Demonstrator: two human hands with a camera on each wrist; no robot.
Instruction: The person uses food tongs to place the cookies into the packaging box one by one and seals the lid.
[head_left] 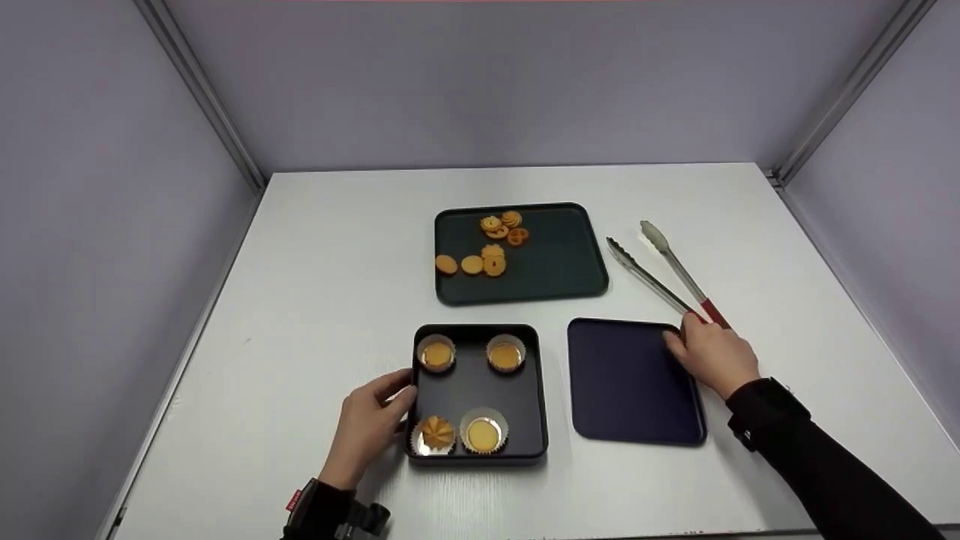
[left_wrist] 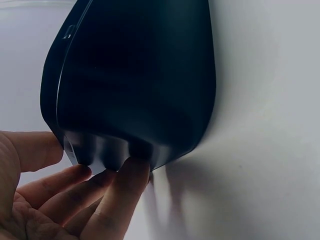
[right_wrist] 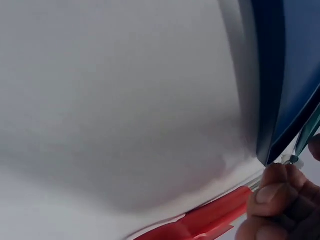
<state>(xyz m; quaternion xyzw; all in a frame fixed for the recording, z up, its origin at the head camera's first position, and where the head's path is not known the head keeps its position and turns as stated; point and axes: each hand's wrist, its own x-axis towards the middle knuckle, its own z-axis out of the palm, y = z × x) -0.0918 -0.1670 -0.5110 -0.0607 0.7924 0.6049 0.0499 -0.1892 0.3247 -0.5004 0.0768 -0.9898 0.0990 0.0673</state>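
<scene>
The tongs (head_left: 682,274) lie at the right of the frame, their arms spread wide and the tips toward the upper left. To take them well, I judge that I should gather both red handles (head_left: 715,313) evenly and not push the corner of the blue tray (head_left: 630,382), which is just beside my fingers. My right hand (head_left: 716,356) has its fingers curled, and it seems to me that they grip one handle, while the other passes beside them. The contact is partly hidden, so I cannot tell whether I also touch the tray. My left hand (head_left: 369,420) is at the left wall of the black pan (head_left: 480,390), in the lower middle of the frame. The thumb is at the rim, apart from the other fingers, which touch the wall from outside, rather relaxed. Such light contact should be sufficient to steady the pan, so that its four paper cups (head_left: 484,415) do not slide. My two hands are well apart.
</scene>
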